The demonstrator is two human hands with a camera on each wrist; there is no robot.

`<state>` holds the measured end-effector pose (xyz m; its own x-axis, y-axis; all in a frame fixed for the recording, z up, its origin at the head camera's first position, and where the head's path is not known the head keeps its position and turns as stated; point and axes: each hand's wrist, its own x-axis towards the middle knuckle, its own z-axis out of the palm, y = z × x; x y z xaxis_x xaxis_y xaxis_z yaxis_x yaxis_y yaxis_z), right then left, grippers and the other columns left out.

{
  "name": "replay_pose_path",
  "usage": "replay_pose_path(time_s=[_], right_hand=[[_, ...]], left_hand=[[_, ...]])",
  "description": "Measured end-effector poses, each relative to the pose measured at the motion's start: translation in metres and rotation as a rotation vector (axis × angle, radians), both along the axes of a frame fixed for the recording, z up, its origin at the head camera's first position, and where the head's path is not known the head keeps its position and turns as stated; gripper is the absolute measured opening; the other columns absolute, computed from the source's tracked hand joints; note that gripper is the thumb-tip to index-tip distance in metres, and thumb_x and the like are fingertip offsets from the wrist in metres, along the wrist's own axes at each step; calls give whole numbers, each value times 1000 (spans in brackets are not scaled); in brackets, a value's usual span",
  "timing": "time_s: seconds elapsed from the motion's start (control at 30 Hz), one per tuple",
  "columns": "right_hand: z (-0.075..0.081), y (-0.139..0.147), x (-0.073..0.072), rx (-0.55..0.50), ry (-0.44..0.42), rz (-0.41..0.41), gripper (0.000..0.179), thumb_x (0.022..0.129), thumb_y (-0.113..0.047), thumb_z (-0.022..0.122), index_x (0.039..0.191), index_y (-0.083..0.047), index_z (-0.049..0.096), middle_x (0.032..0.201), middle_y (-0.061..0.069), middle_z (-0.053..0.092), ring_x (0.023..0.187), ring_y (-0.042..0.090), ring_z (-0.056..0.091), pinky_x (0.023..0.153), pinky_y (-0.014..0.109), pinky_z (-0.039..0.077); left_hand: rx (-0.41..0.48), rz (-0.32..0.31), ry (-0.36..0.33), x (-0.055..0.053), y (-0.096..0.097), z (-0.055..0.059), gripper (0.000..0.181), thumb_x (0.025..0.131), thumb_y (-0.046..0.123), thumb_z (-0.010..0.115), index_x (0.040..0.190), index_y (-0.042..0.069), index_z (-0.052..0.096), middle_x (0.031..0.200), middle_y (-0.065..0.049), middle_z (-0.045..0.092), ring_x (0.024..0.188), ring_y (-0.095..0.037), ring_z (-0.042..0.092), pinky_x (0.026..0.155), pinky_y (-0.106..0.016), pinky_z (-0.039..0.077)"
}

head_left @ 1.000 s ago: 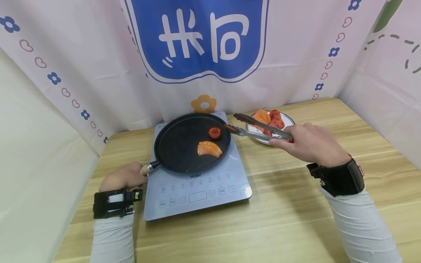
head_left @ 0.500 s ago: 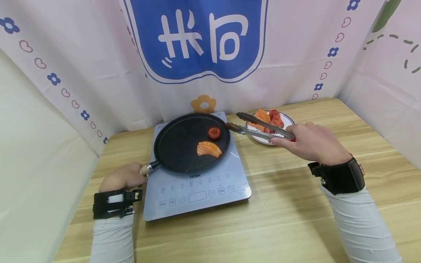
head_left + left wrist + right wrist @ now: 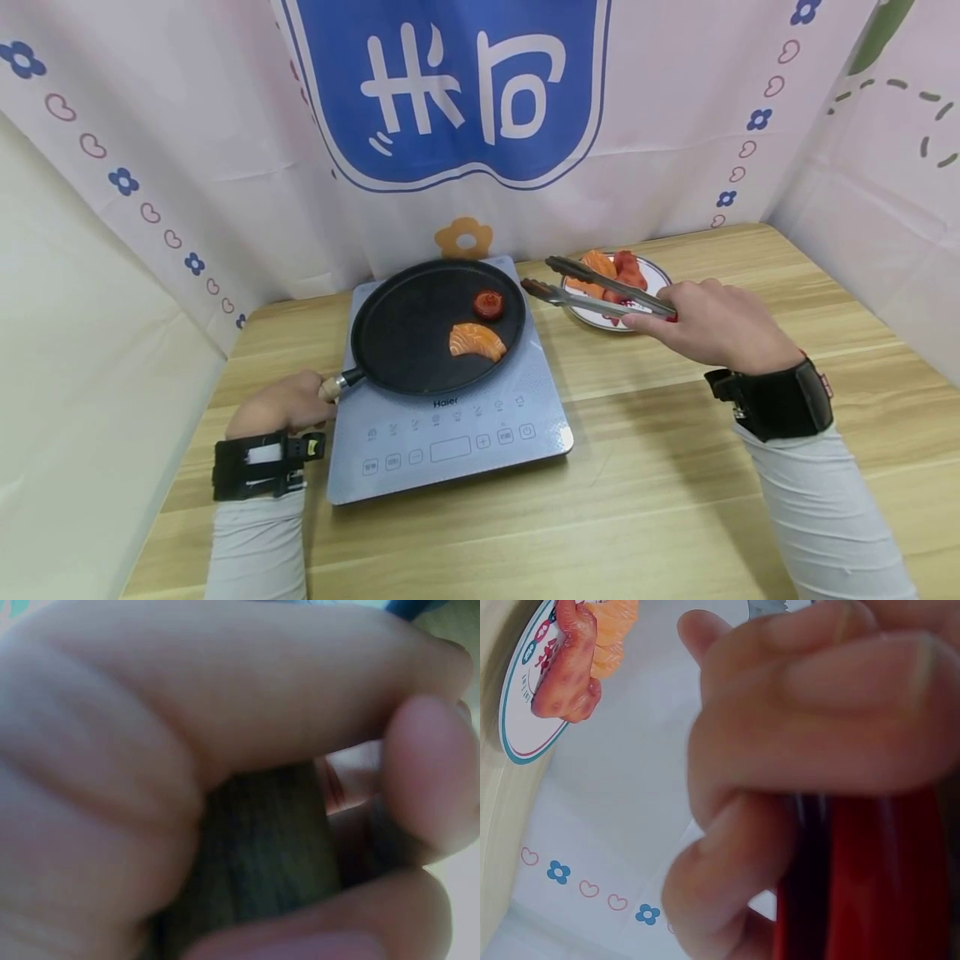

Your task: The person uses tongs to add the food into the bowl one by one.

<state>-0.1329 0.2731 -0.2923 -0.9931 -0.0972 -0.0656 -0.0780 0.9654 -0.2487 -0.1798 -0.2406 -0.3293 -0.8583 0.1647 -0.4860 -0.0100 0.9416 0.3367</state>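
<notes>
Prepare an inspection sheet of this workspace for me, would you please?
Surface: wood-grain table, bearing a Haier cooktop.
Job's things: black frying pan on the cooktop, with a salmon slice and a round red food piece; plate to its right, with more salmon and a chicken wing.
Clutter: nothing seen.
Grip: left hand holds the pan's wooden handle; right hand holds spread metal tongs.
Cables: nothing seen.
Surroundings: white cloth with a blue emblem behind.

Tongs (image 3: 633, 295) in the way over plate (image 3: 657, 277)
</notes>
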Motion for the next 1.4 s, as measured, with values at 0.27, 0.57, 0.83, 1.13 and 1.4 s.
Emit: replay_pose_path(time_s=[0.27, 0.57, 0.83, 1.13, 1.4], right_hand=[[-2, 1, -2, 6, -6, -1, 65, 96, -75, 53, 90, -11, 66, 71, 3, 53, 65, 21, 52, 56, 34, 34], [-5, 1, -4, 18, -1, -3, 63, 97, -73, 54, 90, -12, 68, 70, 2, 53, 65, 21, 53, 55, 34, 35], [-8, 3, -6, 33, -12, 1, 66, 96, -76, 52, 91, -12, 68, 72, 3, 53, 68, 22, 55, 56, 35, 36], [-10, 7, -9, 39, -30, 9, 71, 95, -80, 50, 94, -11, 68, 72, 3, 52, 69, 22, 55, 56, 36, 36], [-11, 8, -10, 35, -28, 10, 71, 95, -78, 50, 98, -9, 69, 72, 3, 53, 69, 23, 55, 56, 36, 36]], left_hand=[[5, 4, -3, 0, 0, 0, 22, 92, 12, 60, 70, 11, 57, 62, 3, 52, 54, -12, 48, 52, -25, 41], [11, 6, -5, -1, -1, -1, 22, 92, 12, 59, 70, 11, 58, 62, 3, 52, 54, -12, 48, 52, -25, 41], [2, 7, -4, -1, -1, -2, 21, 93, 13, 60, 71, 10, 58, 63, 2, 52, 55, -12, 48, 53, -26, 42], [6, -2, -8, -1, 0, -2, 19, 92, 12, 60, 74, 8, 60, 64, 1, 54, 55, -13, 49, 53, -25, 42], [0, -16, -5, -2, 0, -1, 20, 91, 12, 60, 71, 9, 60, 63, 2, 53, 53, -12, 49, 52, -25, 41]])
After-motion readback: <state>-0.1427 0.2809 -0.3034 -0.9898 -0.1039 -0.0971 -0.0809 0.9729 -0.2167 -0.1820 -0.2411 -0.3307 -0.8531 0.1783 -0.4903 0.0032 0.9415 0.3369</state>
